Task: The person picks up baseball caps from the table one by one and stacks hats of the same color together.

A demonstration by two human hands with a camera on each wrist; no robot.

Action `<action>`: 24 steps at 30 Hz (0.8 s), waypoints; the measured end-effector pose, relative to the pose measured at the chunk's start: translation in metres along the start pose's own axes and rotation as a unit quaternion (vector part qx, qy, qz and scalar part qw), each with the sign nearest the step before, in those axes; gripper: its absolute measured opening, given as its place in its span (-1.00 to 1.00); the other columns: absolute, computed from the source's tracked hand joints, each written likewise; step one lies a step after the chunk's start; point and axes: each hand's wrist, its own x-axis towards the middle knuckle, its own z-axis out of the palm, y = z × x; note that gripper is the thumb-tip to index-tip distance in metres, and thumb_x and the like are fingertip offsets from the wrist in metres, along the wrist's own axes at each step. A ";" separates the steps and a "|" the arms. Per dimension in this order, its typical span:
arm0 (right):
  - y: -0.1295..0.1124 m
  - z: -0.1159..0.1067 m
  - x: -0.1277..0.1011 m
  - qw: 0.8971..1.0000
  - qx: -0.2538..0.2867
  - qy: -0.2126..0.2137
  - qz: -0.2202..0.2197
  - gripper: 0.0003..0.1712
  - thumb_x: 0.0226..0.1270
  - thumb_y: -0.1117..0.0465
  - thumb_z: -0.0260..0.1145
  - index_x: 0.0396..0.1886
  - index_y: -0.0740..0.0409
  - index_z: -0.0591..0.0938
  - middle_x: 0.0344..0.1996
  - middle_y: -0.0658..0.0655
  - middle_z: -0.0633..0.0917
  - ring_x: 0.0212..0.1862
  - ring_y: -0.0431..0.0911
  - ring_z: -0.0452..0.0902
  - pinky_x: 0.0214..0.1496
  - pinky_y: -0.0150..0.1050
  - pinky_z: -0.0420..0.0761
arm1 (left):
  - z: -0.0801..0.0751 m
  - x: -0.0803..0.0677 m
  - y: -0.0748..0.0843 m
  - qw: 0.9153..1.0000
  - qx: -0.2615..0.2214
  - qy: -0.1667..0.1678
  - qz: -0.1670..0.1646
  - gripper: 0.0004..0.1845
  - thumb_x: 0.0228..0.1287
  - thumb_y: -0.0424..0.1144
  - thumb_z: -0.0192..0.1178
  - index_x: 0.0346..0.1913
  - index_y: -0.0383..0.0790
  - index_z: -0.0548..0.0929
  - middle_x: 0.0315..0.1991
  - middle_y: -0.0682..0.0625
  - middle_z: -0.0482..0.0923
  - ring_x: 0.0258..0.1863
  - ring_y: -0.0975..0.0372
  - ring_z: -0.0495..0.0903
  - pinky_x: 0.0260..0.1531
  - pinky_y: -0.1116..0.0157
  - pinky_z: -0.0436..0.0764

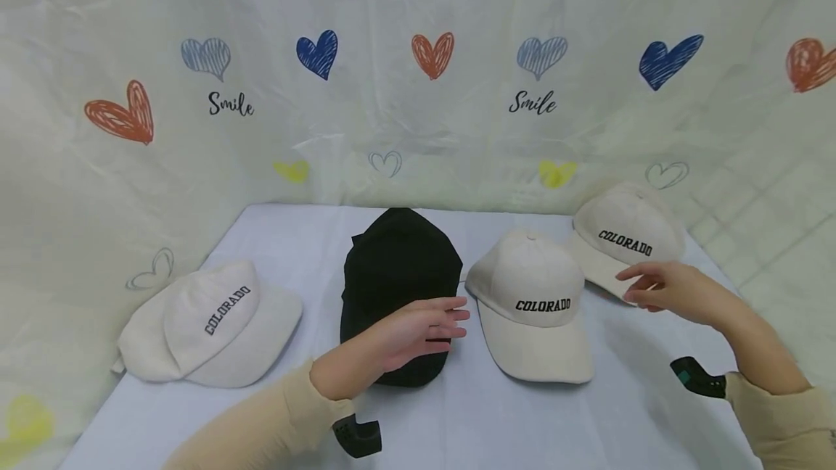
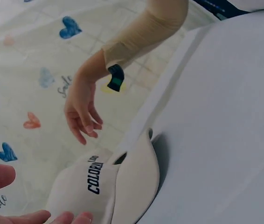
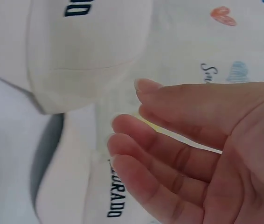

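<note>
Four caps sit along the table's (image 1: 431, 426) far edge in the head view: left hand (image 1: 418, 332) spread over the black cap (image 1: 398, 267), right hand (image 1: 660, 287) loosely spread by the far-right cream cap (image 1: 627, 238). Left wrist view adds only fingertips (image 2: 66, 217); right wrist view shows relaxed fingers (image 3: 169, 158), perhaps just short of touching.

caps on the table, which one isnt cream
The black cap, second from the left under the left hand. The other three are cream with COLORADO lettering.

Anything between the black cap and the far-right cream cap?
Yes: another cream COLORADO cap sits between the black fabric cap and the far-right cream COLORADO cap, seen in the head view.
</note>
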 end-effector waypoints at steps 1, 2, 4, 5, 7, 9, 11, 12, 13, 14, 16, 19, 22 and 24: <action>-0.002 -0.002 -0.001 1.000 -0.006 0.012 0.000 -0.51 0.45 0.22 0.36 0.20 0.48 0.55 -0.20 0.11 0.73 -0.28 -0.11 0.66 -0.24 -0.28 0.68 | -0.004 -0.002 -0.001 1.000 0.005 -0.004 0.002 -0.36 0.43 -0.33 0.06 0.54 -0.34 0.26 0.49 -0.23 0.31 0.42 -0.10 0.37 0.44 -0.05 0.28; -0.004 -0.004 -0.002 1.000 -0.008 0.024 -0.003 -0.51 0.46 0.21 0.36 0.20 0.47 0.55 -0.21 0.11 0.73 -0.29 -0.12 0.65 -0.25 -0.28 0.68 | -0.008 -0.005 -0.002 1.000 0.009 -0.007 0.003 -0.35 0.41 -0.33 0.06 0.54 -0.34 0.26 0.49 -0.23 0.30 0.42 -0.10 0.37 0.44 -0.05 0.28; -0.011 -0.006 -0.001 0.999 -0.009 0.048 -0.003 -0.53 0.48 0.18 0.35 0.21 0.44 0.56 -0.20 0.10 0.74 -0.29 -0.14 0.64 -0.26 -0.29 0.67 | -0.017 -0.011 -0.005 1.000 0.010 -0.009 0.005 -0.33 0.39 -0.33 0.05 0.55 -0.34 0.25 0.50 -0.23 0.29 0.43 -0.09 0.36 0.45 -0.05 0.25; -0.014 -0.007 0.000 0.998 -0.005 0.058 -0.006 -0.54 0.50 0.18 0.33 0.21 0.43 0.56 -0.19 0.10 0.74 -0.29 -0.15 0.64 -0.26 -0.30 0.67 | -0.022 -0.014 -0.008 1.000 0.008 -0.007 0.005 -0.33 0.39 -0.33 0.05 0.55 -0.34 0.25 0.50 -0.23 0.29 0.43 -0.08 0.36 0.45 -0.06 0.24; -0.023 -0.005 0.002 0.997 0.016 0.079 -0.011 -0.56 0.52 0.18 0.32 0.21 0.41 0.57 -0.17 0.13 0.75 -0.28 -0.17 0.64 -0.26 -0.31 0.67 | -0.032 -0.020 -0.012 1.000 0.004 -0.004 0.004 -0.34 0.40 -0.33 0.03 0.55 -0.36 0.24 0.50 -0.24 0.29 0.43 -0.08 0.36 0.46 -0.07 0.22; -0.034 -0.001 0.005 0.994 0.044 0.097 -0.019 -0.59 0.52 0.19 0.31 0.19 0.39 0.59 -0.15 0.15 0.75 -0.29 -0.19 0.65 -0.25 -0.34 0.66 | -0.041 -0.026 -0.017 1.000 0.001 0.004 0.001 -0.35 0.41 -0.32 0.03 0.54 -0.35 0.26 0.48 -0.22 0.33 0.41 -0.05 0.40 0.45 -0.06 0.25; -0.046 0.004 0.009 0.991 0.072 0.111 -0.033 -0.63 0.51 0.22 0.32 0.15 0.38 0.61 -0.16 0.19 0.75 -0.30 -0.19 0.64 -0.25 -0.35 0.66 | -0.049 -0.033 -0.019 1.000 0.001 0.008 -0.005 -0.37 0.42 -0.32 0.03 0.52 -0.35 0.29 0.45 -0.21 0.36 0.37 -0.03 0.45 0.42 -0.03 0.30; -0.052 0.007 0.012 0.989 0.082 0.118 -0.039 -0.64 0.50 0.22 0.32 0.14 0.37 0.62 -0.17 0.19 0.75 -0.30 -0.19 0.64 -0.25 -0.36 0.66 | -0.052 -0.037 -0.019 1.000 0.002 0.008 -0.008 -0.38 0.42 -0.31 0.03 0.52 -0.35 0.30 0.44 -0.20 0.38 0.36 -0.02 0.47 0.41 -0.01 0.32; -0.059 0.010 0.015 0.987 0.091 0.122 -0.049 -0.66 0.50 0.23 0.33 0.12 0.37 0.63 -0.18 0.19 0.74 -0.30 -0.17 0.64 -0.24 -0.37 0.66 | -0.054 -0.042 -0.018 1.000 0.005 0.006 -0.011 -0.38 0.42 -0.31 0.04 0.51 -0.35 0.31 0.43 -0.19 0.40 0.34 -0.01 0.49 0.39 0.01 0.35; -0.066 0.013 0.018 0.986 0.097 0.125 -0.058 -0.67 0.49 0.23 0.33 0.11 0.36 0.64 -0.18 0.20 0.75 -0.30 -0.15 0.64 -0.24 -0.37 0.66 | -0.056 -0.047 -0.017 1.000 0.009 0.004 -0.012 -0.39 0.42 -0.30 0.04 0.51 -0.35 0.32 0.42 -0.18 0.41 0.32 0.00 0.50 0.37 0.03 0.37; -0.080 0.019 0.024 0.983 0.113 0.124 -0.077 -0.68 0.49 0.24 0.34 0.10 0.35 0.65 -0.19 0.20 0.75 -0.29 -0.10 0.64 -0.23 -0.34 0.66 | -0.061 -0.058 -0.015 1.000 0.015 -0.004 -0.010 -0.39 0.44 -0.30 0.04 0.52 -0.36 0.30 0.42 -0.18 0.41 0.32 0.00 0.50 0.34 0.07 0.41; -0.101 0.029 0.034 0.978 0.136 0.114 -0.109 -0.70 0.47 0.25 0.35 0.08 0.34 0.66 -0.20 0.21 0.75 -0.28 0.01 0.66 -0.21 -0.29 0.67 | -0.071 -0.073 -0.010 1.000 0.015 -0.009 0.003 -0.38 0.47 -0.29 0.02 0.54 -0.37 0.25 0.45 -0.19 0.37 0.34 0.00 0.48 0.31 0.15 0.44; -0.123 0.042 0.045 0.972 0.151 0.106 -0.146 -0.74 0.44 0.28 0.37 0.04 0.31 0.69 -0.26 0.18 0.75 -0.30 0.07 0.67 -0.21 -0.24 0.68 | -0.084 -0.085 -0.004 1.000 0.010 -0.005 0.021 -0.37 0.52 -0.29 0.01 0.56 -0.38 0.18 0.48 -0.22 0.31 0.36 0.00 0.46 0.31 0.19 0.44; -0.137 0.053 0.053 0.968 0.153 0.103 -0.171 -0.77 0.42 0.29 0.39 0.01 0.28 0.71 -0.30 0.12 0.75 -0.33 0.05 0.68 -0.23 -0.24 0.68 | -0.094 -0.092 -0.001 0.999 0.014 0.007 0.030 -0.36 0.55 -0.27 0.02 0.57 -0.39 0.16 0.47 -0.22 0.32 0.34 0.02 0.48 0.30 0.18 0.45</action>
